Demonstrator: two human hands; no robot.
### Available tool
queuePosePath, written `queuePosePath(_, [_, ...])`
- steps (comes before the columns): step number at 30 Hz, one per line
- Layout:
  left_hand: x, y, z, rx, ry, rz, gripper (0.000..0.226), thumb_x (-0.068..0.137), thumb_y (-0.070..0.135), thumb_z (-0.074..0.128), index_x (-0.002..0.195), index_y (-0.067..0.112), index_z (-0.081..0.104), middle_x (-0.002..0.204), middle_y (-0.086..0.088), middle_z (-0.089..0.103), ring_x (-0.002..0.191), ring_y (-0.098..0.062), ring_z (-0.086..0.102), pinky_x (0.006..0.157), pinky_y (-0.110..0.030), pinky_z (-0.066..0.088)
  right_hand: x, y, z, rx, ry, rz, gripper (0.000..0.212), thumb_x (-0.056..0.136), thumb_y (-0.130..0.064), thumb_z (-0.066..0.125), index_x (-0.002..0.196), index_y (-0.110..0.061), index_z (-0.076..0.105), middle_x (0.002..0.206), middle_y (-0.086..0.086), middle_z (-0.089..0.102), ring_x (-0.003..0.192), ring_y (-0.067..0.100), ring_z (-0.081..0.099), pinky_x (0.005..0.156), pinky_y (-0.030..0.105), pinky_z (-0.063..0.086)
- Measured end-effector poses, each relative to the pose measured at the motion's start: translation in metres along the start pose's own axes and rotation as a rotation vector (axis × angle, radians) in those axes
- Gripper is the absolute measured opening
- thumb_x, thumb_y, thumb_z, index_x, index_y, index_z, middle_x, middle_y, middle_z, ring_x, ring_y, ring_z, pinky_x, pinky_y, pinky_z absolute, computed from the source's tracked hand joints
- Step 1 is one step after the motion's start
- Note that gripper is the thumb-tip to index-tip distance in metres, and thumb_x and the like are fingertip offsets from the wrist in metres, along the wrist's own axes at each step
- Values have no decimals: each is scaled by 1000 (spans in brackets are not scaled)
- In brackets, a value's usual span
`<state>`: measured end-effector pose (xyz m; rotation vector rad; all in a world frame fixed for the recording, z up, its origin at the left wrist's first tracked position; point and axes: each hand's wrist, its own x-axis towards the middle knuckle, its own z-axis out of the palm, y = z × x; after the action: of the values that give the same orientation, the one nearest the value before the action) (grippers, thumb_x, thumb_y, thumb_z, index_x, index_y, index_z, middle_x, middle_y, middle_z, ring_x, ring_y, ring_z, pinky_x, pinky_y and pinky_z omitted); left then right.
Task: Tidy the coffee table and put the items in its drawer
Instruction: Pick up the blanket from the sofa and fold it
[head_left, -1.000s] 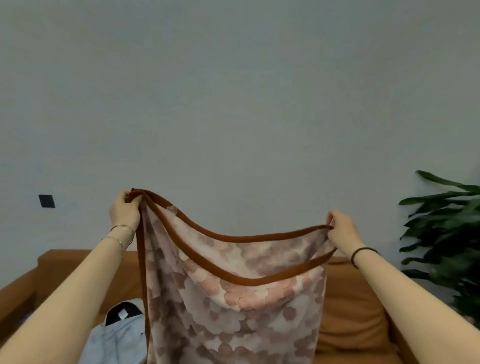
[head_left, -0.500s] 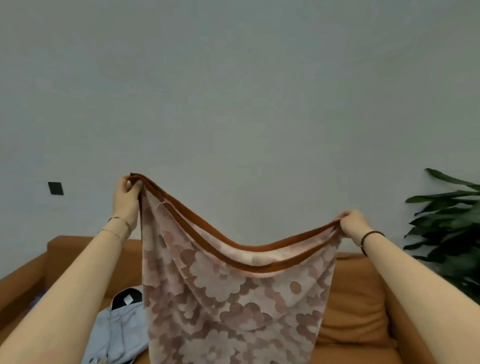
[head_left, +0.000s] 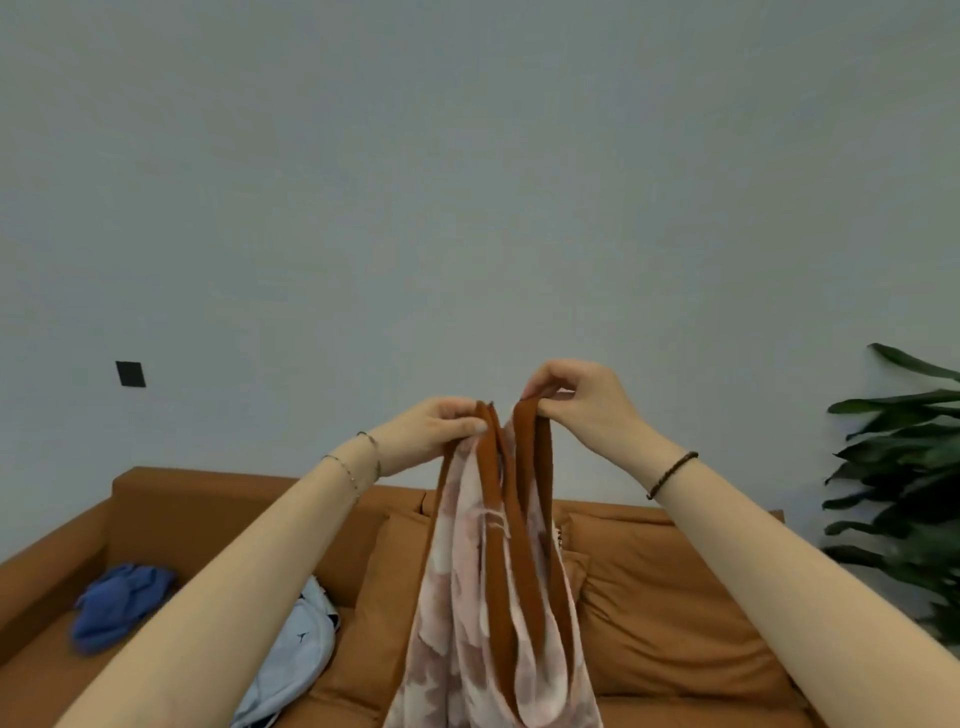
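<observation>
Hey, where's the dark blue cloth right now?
In the head view the dark blue cloth lies crumpled at lower left on the brown sofa, left of the pale blue garment and the held-up patterned blanket.

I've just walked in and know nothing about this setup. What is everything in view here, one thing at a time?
blanket: one, pink floral with rust-brown border, hanging mid-frame from both hands
sofa: one, tan-brown, against the wall behind the blanket
blue cloth: one, bunched on the sofa's left end
light blue garment: one, on the sofa seat
plant: one, dark green, right edge
wall plate: one, black, left wall
thin bracelets: two, metallic, left wrist
beaded bracelet: one, dark, right wrist
left hand: pinches the blanket's top edge
right hand: pinches the top edge too
</observation>
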<state>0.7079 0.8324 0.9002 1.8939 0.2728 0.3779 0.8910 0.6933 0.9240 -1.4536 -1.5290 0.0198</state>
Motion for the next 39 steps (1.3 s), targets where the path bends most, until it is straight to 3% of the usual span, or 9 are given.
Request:
queuePosePath(12, [-5, 3, 25, -3, -25, 113, 7, 88, 10, 68, 95, 9, 67, 94, -2, 73, 94, -20, 70, 89, -33, 56, -8, -19, -10, -114, -235, 63, 23, 85, 4, 68, 85, -18, 74, 84, -4, 75, 80, 4, 69, 76, 17, 55])
queuePosePath(17, [-2, 6, 35, 6, 8, 93, 31, 87, 0, 70, 109, 7, 50, 79, 7, 69, 79, -11, 69, 78, -26, 54, -16, -34, -16, -101, -279, 22, 19, 81, 8, 68, 87, -9, 67, 81, 5, 73, 73, 8, 70, 71, 22, 57])
queuePosePath(19, [-2, 11, 40, 33, -70, 17, 39, 89, 7, 69, 125, 7, 54, 94, 2, 75, 93, -16, 72, 88, -31, 55, -20, -36, -18, -144, -263, -11, 19, 79, 8, 69, 83, -10, 67, 80, 6, 72, 75, 13, 70, 72, 29, 60])
queuePosePath(23, [-2, 18, 43, 253, -178, 2, 18, 96, 18, 63, 112, 16, 70, 106, 4, 75, 103, -11, 70, 92, -23, 53, -33, -28, -14, -109, -216, -10, 21, 79, 8, 69, 89, -10, 67, 79, 3, 72, 76, 12, 70, 75, 28, 58])
queuePosePath(26, [0, 16, 39, 294, -51, 69, 21, 96, 19, 61, 115, 16, 69, 107, 3, 75, 101, -10, 70, 91, -21, 53, -53, -17, -6, 30, -12, 73, 25, 86, -3, 72, 105, -19, 64, 87, -3, 70, 79, 8, 66, 74, 19, 54])
queuePosePath(30, [2, 13, 21, 165, 148, 128, 14, 97, 15, 59, 105, 10, 69, 98, 2, 75, 95, -14, 71, 86, -25, 55, -105, 4, 16, 121, 153, 142, 17, 92, -12, 69, 98, -25, 58, 88, -7, 63, 79, 12, 62, 71, 30, 54])
queuePosePath(35, [3, 13, 3, -32, 319, 212, 15, 99, 8, 53, 97, 11, 68, 88, 4, 74, 86, -13, 70, 79, -23, 55, -169, 21, 50, 311, -243, 298, 23, 106, -38, 44, 106, -28, 65, 106, -15, 69, 108, 6, 64, 95, 27, 49])
queuePosePath(37, [5, 17, -2, -50, 362, 252, 16, 100, 6, 52, 96, 11, 67, 86, 4, 73, 84, -12, 69, 79, -23, 55, -180, 33, 59, 92, -464, 277, 37, 103, -55, 40, 92, -24, 58, 94, -3, 66, 102, 19, 63, 98, 45, 45])
queuePosePath(39, [6, 17, -9, -36, 407, 281, 17, 99, 7, 53, 93, 12, 68, 85, 5, 73, 83, -11, 68, 79, -23, 55, -181, 47, 64, -264, -557, 120, 48, 100, -61, 42, 81, -18, 47, 76, 1, 52, 79, 20, 53, 85, 36, 44])
